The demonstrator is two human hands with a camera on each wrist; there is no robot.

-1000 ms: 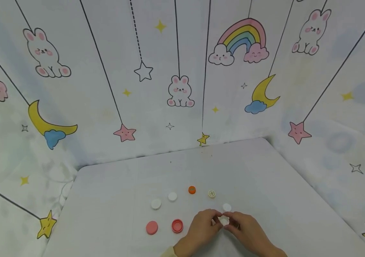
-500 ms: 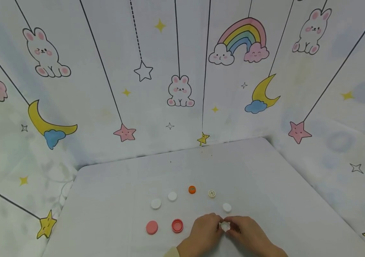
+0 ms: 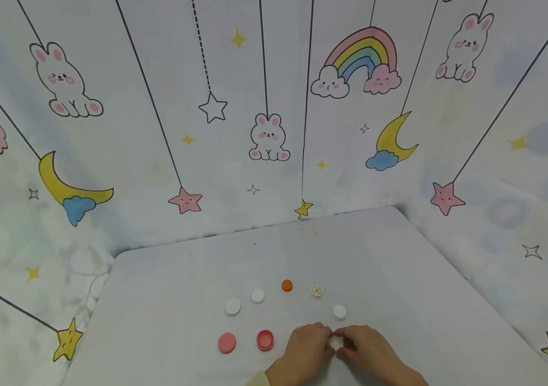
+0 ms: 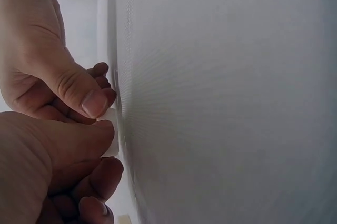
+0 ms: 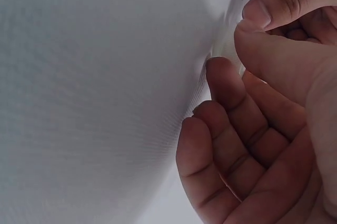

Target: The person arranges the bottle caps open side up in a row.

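Note:
Between both hands, low in the head view, is a small whitish bottle cap (image 3: 336,343). My left hand (image 3: 305,348) pinches it from the left with thumb and fingers. From the other side my right hand (image 3: 371,351) grips it the same way. In the left wrist view the two thumbs nearly meet over the white cap (image 4: 111,148), down at the white surface. The right wrist view shows little of it behind the thumbs, and the other right fingers (image 5: 200,153) are loosely curled. Just beyond the hands lies another white cap (image 3: 339,312).
An arc of caps lies on the white table (image 3: 172,300): a pink cap (image 3: 227,343), a red cap (image 3: 265,340) with its hollow side up, two white caps (image 3: 232,307), an orange cap (image 3: 287,285) and a cream cap (image 3: 317,291). Cartoon-printed cloth walls (image 3: 148,214) surround the table.
Both hands have come slightly toward the table's near side with the whitish cap, away from the white cap beyond them. The other caps have stayed in place.

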